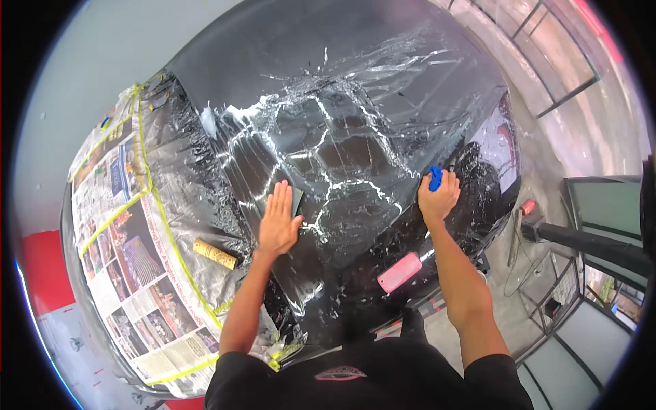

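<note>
My left hand (278,222) lies flat with its fingers stretched out, pressing on a thin dark grey-green sheet (297,202) that looks like sandpaper. Most of that sheet is hidden under the palm. Both rest on the wet black car bonnet (266,65), where whitish water runs in streaks and broken lines. Farther right, my right hand (439,199) is closed round a crumpled blue piece (436,178), either cloth or sponge; I cannot tell which. It is at the bonnet's right part, by the glossy black front.
A pink rectangular block (400,272) lies on the black surface between my arms. To the left, newspaper (147,263) edged with yellow tape (167,253) covers the car, and a tan patterned cylinder (214,253) lies beside it. A dark metal post (588,246) stands at right.
</note>
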Motion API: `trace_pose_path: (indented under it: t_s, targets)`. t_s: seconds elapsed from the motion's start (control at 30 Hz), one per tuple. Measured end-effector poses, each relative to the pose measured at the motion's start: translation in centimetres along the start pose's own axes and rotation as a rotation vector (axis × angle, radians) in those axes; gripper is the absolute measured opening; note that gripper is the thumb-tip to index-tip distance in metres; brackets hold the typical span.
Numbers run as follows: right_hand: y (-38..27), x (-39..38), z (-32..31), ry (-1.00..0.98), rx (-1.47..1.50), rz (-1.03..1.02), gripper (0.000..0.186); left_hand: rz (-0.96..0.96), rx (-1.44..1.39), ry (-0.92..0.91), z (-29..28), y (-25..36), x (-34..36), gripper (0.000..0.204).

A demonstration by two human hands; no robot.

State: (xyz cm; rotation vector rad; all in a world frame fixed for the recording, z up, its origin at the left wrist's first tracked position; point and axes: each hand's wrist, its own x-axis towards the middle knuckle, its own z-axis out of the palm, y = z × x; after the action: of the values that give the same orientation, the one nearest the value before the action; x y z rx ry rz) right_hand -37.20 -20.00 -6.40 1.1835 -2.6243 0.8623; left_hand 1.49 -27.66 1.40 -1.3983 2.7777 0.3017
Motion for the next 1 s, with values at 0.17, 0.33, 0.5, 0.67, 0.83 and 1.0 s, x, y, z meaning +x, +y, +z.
trace_pose_path:
  t_s: [0.17,0.33,0.5,0.67,0.83,1.0]
  targets:
    - [-2.6,-0.3,0.7,-0.008,0.075,-0.023,0.028,-0.298,0.141,0.298,-4.5,-15.0,9.6,0.067]
    - [-2.0,-0.2,0.8,0.034,0.053,-0.040,0.027,-0.362,0.129,0.258,-2.1,-12.4,10.8,0.068]
    - [0.1,0.1,0.4,0.025,0.018,0.010,0.027,-0.095,-0.032,0.014,1.7,2.6,-1.2,0.075]
    - [-2.4,-0.1,0.4,0.016,0.071,-0.039,0.026,-0.312,0.168,0.261,-3.1,-11.6,8.5,0.066]
    - [-2.6,0.1,0.2,0.008,0.077,-0.036,0.029,-0.330,0.128,0.283,-2.0,-8.3,8.4,0.065]
    - [-0.1,-0.2,0.5,0.032,0.033,-0.016,0.028,-0.128,0.053,-0.075,2.0,9.4,-7.0,0.077]
